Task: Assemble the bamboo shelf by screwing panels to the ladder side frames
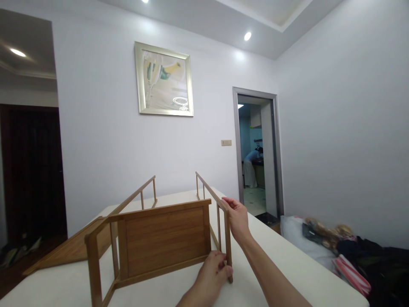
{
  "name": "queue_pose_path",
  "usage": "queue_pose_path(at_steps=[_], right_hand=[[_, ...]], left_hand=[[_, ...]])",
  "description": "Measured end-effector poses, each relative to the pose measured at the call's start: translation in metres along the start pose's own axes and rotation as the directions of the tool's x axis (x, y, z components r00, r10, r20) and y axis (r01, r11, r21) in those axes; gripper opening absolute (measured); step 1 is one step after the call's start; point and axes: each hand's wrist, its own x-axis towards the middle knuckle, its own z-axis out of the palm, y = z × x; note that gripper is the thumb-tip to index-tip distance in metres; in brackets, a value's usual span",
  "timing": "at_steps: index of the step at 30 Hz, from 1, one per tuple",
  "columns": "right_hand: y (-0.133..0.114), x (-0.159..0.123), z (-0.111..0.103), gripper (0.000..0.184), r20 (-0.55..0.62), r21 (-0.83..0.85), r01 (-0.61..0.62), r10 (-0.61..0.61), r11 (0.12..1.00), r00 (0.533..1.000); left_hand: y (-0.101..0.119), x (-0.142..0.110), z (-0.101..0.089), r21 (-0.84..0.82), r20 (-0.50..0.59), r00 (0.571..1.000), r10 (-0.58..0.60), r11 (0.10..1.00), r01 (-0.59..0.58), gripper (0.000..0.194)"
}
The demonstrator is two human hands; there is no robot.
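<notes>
A brown wooden shelf panel point(168, 238) stands on its long edge on the white table point(265, 260). At its right end is a ladder-like wooden side frame point(227, 238), and a matching left side frame point(93, 268) joins its other end. My right hand point(238, 219) is closed on the upper rail of the right side frame. Low down, my left hand point(212, 275) grips that frame's near post close to the panel's lower corner; some of its fingertips are hidden. I cannot tell whether the panel and right frame are fastened together.
Another wooden panel point(73, 245) lies at the table's left, partly behind the left frame. Clothes and a clear plastic bag point(290, 232) are heaped at the right. Beyond the doorway point(235, 140) a person point(251, 166) bends over a counter. A framed picture point(164, 81) hangs on the wall.
</notes>
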Motion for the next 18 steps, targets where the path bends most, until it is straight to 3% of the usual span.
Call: queue_pose_path(at_steps=[10,18], right_hand=[[-0.009,-0.009,0.005,0.033,0.044,-0.091,0.028,-0.024,0.995,0.999],[-0.014,-0.011,0.005,0.029,0.168,-0.169,0.109,-0.08,0.98,0.983]], left_hand=[[0.001,0.0,-0.001,0.017,-0.018,0.999,0.032,0.999,-0.032,0.02],[0.005,0.0,-0.004,0.012,-0.023,0.999,0.026,1.0,-0.026,0.018]])
